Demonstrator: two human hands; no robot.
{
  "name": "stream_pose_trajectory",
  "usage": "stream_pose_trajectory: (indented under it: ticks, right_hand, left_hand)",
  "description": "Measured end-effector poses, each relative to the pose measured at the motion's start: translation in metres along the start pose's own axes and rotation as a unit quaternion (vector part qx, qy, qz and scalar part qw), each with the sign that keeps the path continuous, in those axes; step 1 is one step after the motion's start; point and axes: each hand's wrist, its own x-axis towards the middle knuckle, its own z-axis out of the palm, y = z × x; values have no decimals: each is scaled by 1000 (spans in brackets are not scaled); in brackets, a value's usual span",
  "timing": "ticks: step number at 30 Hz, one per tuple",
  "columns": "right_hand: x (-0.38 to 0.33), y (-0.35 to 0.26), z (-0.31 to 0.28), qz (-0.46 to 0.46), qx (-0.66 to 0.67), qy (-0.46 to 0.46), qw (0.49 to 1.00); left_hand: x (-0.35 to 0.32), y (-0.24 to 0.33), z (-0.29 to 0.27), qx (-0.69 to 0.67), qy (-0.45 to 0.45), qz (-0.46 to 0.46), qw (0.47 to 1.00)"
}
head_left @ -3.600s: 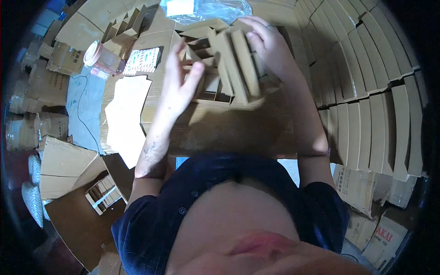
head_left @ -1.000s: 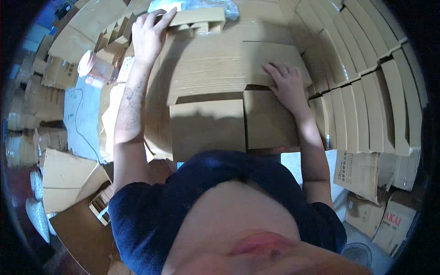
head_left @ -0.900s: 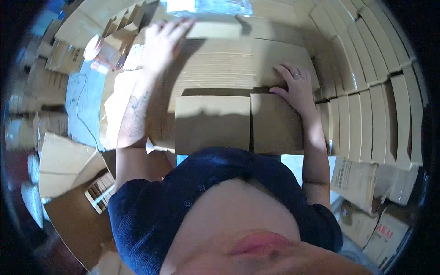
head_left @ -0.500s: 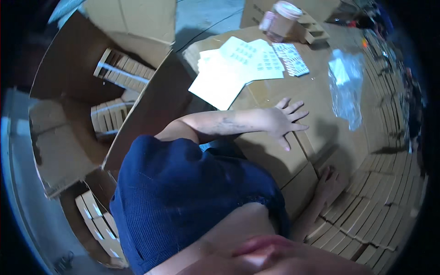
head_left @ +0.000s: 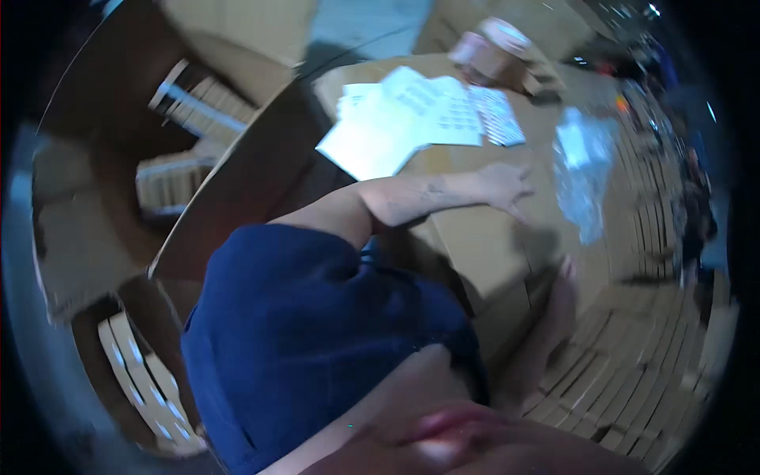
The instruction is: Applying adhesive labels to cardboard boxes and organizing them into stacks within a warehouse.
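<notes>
My left hand (head_left: pixel 505 188) reaches over a brown cardboard surface (head_left: pixel 479 249), its fingers apart and nothing in them. Just beyond it lie white printed sheets (head_left: pixel 388 131), fanned over one another, and a smaller patterned sheet (head_left: pixel 497 117). To its right is a crumpled clear plastic bag (head_left: pixel 584 178) with something white inside. My right hand (head_left: pixel 562 297) is nearer to me, beside the edge of the cardboard surface and the stacked cardboard pieces (head_left: pixel 633 348). Motion smears its fingers, and I cannot make out whether they hold anything.
On the left stands a large open carton (head_left: pixel 226 194) with strapped bundles (head_left: pixel 202 103) of cardboard pieces inside. More pale boxes (head_left: pixel 142 380) sit in its near part. A pinkish container with a white top (head_left: pixel 503 39) stands at the back of the cardboard surface.
My left hand, earlier spread flat on the cardboard, has moved a little farther away and to the right. My right hand has also moved farther away. The view has shifted slightly and blurred.
</notes>
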Motion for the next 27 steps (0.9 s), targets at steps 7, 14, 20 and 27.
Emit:
stream_pose_trajectory:
  ticks: [7,14,20,27]
  right_hand:
    - [77,13,70,-46,93,118,988]
    - [61,-2,48,-183,220,233,930]
    - [52,-4,34,-65,232,104,965]
    - [41,-2,34,-57,219,107,968]
  left_hand:
    - [47,-42,25,-274,53,-20,960]
    - [55,-51,46,-378,52,-43,923]
    - [36,-20,10,-230,-13,-20,973]
    - [30,-10,12,-351,-39,-36,935]
